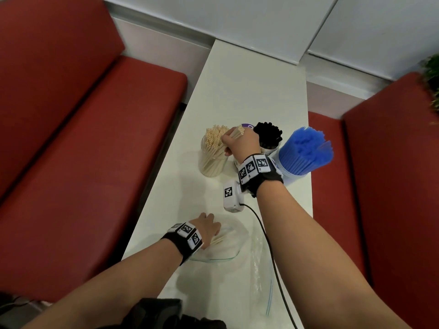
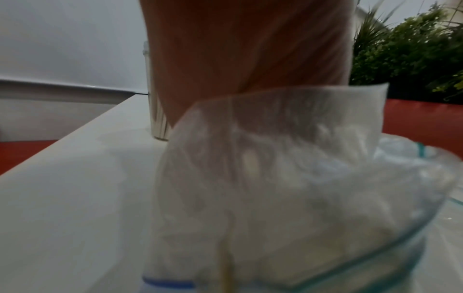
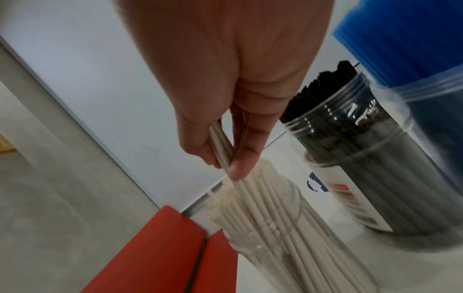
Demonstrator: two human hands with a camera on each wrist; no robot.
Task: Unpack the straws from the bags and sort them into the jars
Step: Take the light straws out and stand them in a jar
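Note:
On the white table (image 1: 249, 91) stand three clear jars: cream straws (image 1: 212, 153), black straws (image 1: 268, 136) and blue straws (image 1: 305, 150). My right hand (image 1: 226, 144) grips a small bunch of cream straws (image 3: 220, 142) by their upper part, their lower ends among those in the cream jar (image 3: 288, 237). The thumb and fingers of that right hand (image 3: 230, 158) pinch the bunch. Nearer to me, my left hand (image 1: 216, 230) holds a clear zip bag (image 1: 225, 245) with a few cream straws (image 1: 218, 239) left in it. The bag's film (image 2: 288, 168) hides the left fingers.
A second clear bag with a blue zip (image 1: 263, 286) lies flat at the near right. A black cable (image 1: 268, 245) runs over it from the right wrist camera. Red bench seats (image 1: 83, 138) flank the narrow table. A green plant (image 1: 432, 74) stands at the far right.

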